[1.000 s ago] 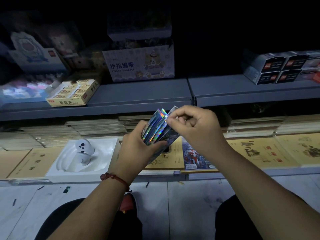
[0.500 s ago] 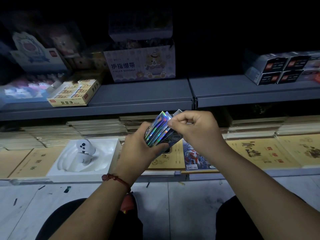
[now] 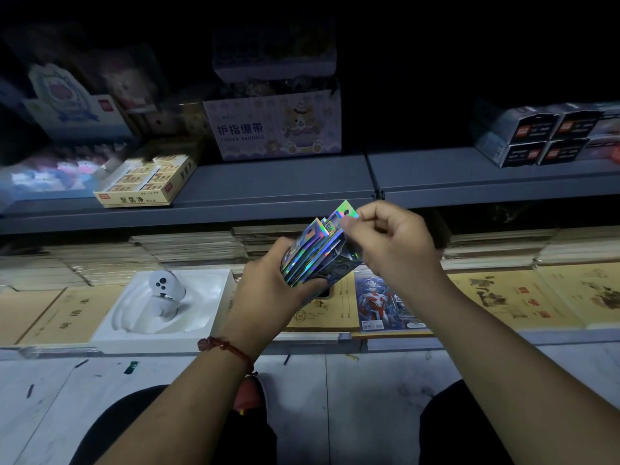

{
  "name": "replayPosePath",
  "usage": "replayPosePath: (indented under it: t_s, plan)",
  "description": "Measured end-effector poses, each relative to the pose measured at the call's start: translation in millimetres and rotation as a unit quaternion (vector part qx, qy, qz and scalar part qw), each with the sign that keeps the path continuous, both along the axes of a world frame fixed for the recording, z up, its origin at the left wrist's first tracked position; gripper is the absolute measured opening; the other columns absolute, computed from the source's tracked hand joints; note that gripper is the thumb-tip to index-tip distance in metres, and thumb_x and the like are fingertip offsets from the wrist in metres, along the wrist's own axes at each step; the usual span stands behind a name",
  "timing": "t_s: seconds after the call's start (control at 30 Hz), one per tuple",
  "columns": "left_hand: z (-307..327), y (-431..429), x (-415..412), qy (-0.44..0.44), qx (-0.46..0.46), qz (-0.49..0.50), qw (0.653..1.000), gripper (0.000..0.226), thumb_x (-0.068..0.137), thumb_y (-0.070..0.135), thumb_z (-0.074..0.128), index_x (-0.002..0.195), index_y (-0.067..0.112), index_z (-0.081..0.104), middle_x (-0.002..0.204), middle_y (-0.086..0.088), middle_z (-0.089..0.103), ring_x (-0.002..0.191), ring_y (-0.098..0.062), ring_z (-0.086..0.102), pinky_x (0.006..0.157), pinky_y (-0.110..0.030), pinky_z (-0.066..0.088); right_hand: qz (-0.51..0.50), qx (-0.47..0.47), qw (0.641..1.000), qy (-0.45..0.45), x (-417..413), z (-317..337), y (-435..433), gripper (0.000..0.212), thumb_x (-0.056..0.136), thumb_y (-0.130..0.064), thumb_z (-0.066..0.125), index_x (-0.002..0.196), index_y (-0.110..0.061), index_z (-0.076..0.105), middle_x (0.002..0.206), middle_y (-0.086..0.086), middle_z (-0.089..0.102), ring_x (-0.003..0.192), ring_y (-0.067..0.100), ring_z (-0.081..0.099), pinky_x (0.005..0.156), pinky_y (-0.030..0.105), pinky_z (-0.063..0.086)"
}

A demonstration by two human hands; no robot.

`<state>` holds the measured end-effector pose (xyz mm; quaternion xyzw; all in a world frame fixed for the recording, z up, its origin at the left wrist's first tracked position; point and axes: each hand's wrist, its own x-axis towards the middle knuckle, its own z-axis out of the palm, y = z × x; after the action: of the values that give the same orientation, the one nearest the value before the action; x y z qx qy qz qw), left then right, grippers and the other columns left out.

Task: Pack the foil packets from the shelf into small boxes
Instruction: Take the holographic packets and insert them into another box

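A stack of shiny holographic foil packets [image 3: 310,255] stands upright in front of the lower shelf. My left hand [image 3: 268,290] grips the stack from below and from the left side. My right hand [image 3: 392,246] pinches the top corner of the foremost packet [image 3: 345,214], which sticks up a little above the others. Under the stack, part of a dark box shows, mostly hidden by my fingers. Small dark boxes [image 3: 543,135] are stacked on the upper shelf at the right.
A white moulded tray [image 3: 208,297] with a white controller sits left of my hands. Brown notebooks [image 3: 523,300] and a picture card [image 3: 379,303] lie on the lower shelf. A yellow eraser box [image 3: 147,184] and a finger bandage carton [image 3: 275,127] stand on the grey upper shelf [image 3: 285,182].
My right hand has drawn the front packet's top corner upward and to the right, so it stands higher than the stack. My left hand keeps its hold.
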<state>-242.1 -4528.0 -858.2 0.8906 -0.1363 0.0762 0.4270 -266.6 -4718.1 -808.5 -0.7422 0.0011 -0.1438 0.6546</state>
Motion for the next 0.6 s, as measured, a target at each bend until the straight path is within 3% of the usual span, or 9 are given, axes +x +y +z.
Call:
replayPosePath:
  t_s: [0.07,0.1,0.23,0.3,0.4,0.5,0.6]
  plan:
    - [0.7,0.0,0.1,-0.004,0.005,0.001,1.000,0.044,0.070,0.039,0.091,0.098,0.039,0.057,0.082,0.027,0.068,0.078,0.006,0.065,0.060,-0.010,0.045,0.006,-0.035,0.999,-0.011,-2.2,0.7,3.7,0.019,0.091,-0.019,0.076,0.083,-0.004,0.070,0.077,0.024,0.065,0.071,0.039,0.066,0.062,0.051,0.056]
    - [1.1,-0.1,0.1,-0.005,0.007,0.002,1.000,0.044,0.070,0.039,0.091,0.097,0.041,0.056,0.083,0.028,0.068,0.077,0.006,0.064,0.060,-0.009,0.045,0.000,-0.043,0.999,-0.019,-2.9,0.8,4.7,0.019,0.091,-0.017,0.077,0.080,-0.003,0.070,0.080,0.026,0.066,0.073,0.039,0.068,0.066,0.052,0.057]
    - [0.0,-0.2,0.9,-0.005,0.013,0.003,1.000,0.045,0.069,0.043,0.090,0.099,0.040,0.057,0.085,0.029,0.068,0.079,0.005,0.065,0.065,-0.015,0.050,-0.015,-0.022,1.000,-0.013,-1.6,1.4,3.8,0.027,0.094,-0.014,0.073,0.073,0.001,0.062,0.059,0.012,0.057,0.052,0.011,0.048,0.052,0.028,0.041]
    - [-1.4,0.5,1.8,-0.004,0.015,0.005,1.000,0.048,0.068,0.044,0.090,0.102,0.038,0.058,0.085,0.025,0.070,0.079,0.004,0.066,0.069,-0.023,0.054,-0.033,0.012,0.999,-0.014,0.3,0.8,1.8,0.033,0.096,-0.014,0.069,0.069,0.000,0.055,0.052,0.001,0.046,0.047,0.011,0.036,0.054,0.028,0.036]
    - [-2.2,1.2,2.3,-0.001,0.018,0.005,1.000,0.048,0.068,0.045,0.090,0.103,0.038,0.058,0.086,0.023,0.071,0.080,0.004,0.066,0.069,-0.025,0.055,-0.065,0.036,0.997,-0.034,1.1,0.7,-0.1,0.040,0.099,-0.015,0.065,0.066,0.001,0.048,0.050,0.000,0.039,0.047,0.016,0.031,0.052,0.030,0.029]
    - [-1.4,1.1,1.7,-0.002,0.022,0.004,1.000,0.047,0.069,0.045,0.090,0.102,0.040,0.057,0.086,0.024,0.071,0.080,0.004,0.066,0.069,-0.025,0.055,-0.053,0.022,0.998,-0.031,-2.2,0.0,2.7,0.036,0.098,-0.020,0.067,0.073,0.003,0.054,0.054,0.009,0.042,0.048,0.019,0.036,0.051,0.029,0.032]
    - [0.2,0.7,0.5,-0.003,0.022,0.003,1.000,0.046,0.069,0.043,0.090,0.101,0.039,0.057,0.084,0.025,0.070,0.079,0.005,0.065,0.067,-0.020,0.052,-0.028,-0.007,0.999,-0.021,-4.8,0.8,8.2,0.025,0.093,-0.019,0.074,0.077,-0.001,0.066,0.055,0.006,0.049,0.048,0.013,0.040,0.051,0.028,0.036]
